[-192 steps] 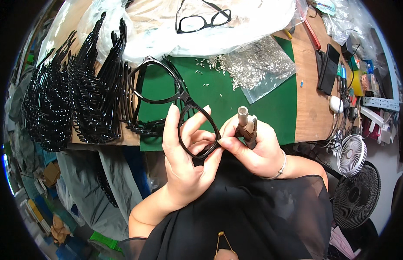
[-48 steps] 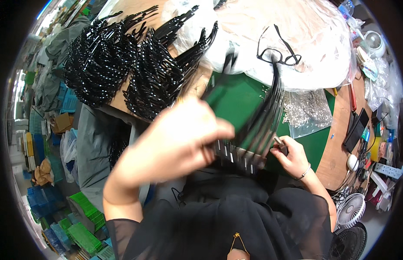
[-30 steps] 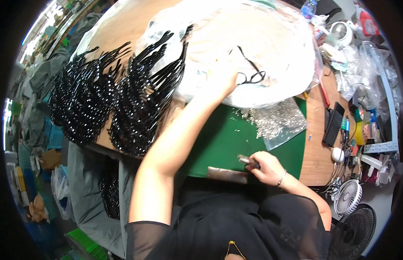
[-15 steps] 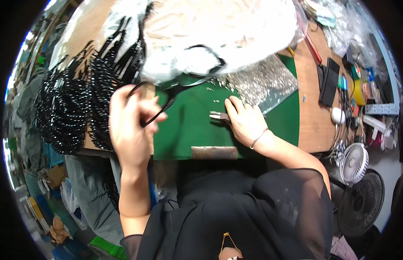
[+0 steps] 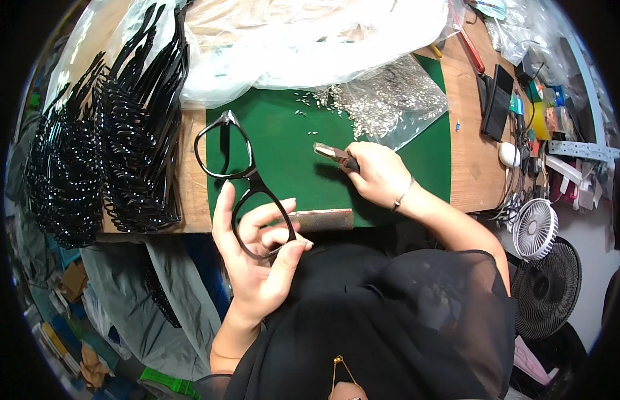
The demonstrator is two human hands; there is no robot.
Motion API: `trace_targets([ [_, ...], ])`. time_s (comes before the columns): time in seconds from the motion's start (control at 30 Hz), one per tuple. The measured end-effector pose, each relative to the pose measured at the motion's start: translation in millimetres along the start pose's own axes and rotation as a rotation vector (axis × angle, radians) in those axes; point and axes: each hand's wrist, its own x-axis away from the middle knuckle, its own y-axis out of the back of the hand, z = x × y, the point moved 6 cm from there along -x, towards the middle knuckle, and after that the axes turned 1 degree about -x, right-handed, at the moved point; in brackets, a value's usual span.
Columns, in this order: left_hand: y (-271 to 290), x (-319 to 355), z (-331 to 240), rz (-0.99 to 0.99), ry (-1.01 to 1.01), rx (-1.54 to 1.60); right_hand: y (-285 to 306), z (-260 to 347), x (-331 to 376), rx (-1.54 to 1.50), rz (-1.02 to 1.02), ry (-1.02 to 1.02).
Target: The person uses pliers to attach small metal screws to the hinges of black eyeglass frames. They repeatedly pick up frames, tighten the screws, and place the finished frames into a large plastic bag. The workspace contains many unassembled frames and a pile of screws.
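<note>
Left hand (image 5: 256, 257): closed around the near lens ring of a black eyeglass frame front (image 5: 242, 180), thumb and fingers pinching the rim; the frame is held tilted, its far ring raised over the green cutting mat (image 5: 290, 167). Right hand (image 5: 380, 175): wrapped around small pliers (image 5: 335, 155), tip pointed toward a clear plastic bag of small silver metal parts (image 5: 390, 100) lying on the mat's far right corner, some parts spilled just beside it. A flat metal file (image 5: 321, 220) is seen at the mat's near edge, between the two hands. Rows of black frame fronts (image 5: 110, 147) are stacked on the wooden worktop (image 5: 466, 133) to the left. A small white fan (image 5: 534, 229) stands right of the worktop.
</note>
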Motion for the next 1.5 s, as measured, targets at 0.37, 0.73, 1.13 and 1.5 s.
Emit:
trace_targets([
  [0.37, -4.8, -17.6, -0.8, -0.034, -0.012, 0.001, -1.4, 15.9, 4.7, 0.164, -0.292, -0.030],
  [0.73, -17.7, -22.0, 2.1, 0.168, -0.027, -0.001, -0.3, 19.0, 4.9, -0.085, -0.245, -0.043],
  [1.13, -32.2, -13.7, -7.6, 0.042, -0.160, -0.259, 36.6, 69.7, 42.2, -1.118, -0.014, 0.017],
  [1.5, -30.9, -16.8, -7.8, 0.120, -0.116, -0.103, 34.8, 73.0, 39.3, -1.076, 0.135, 0.028],
])
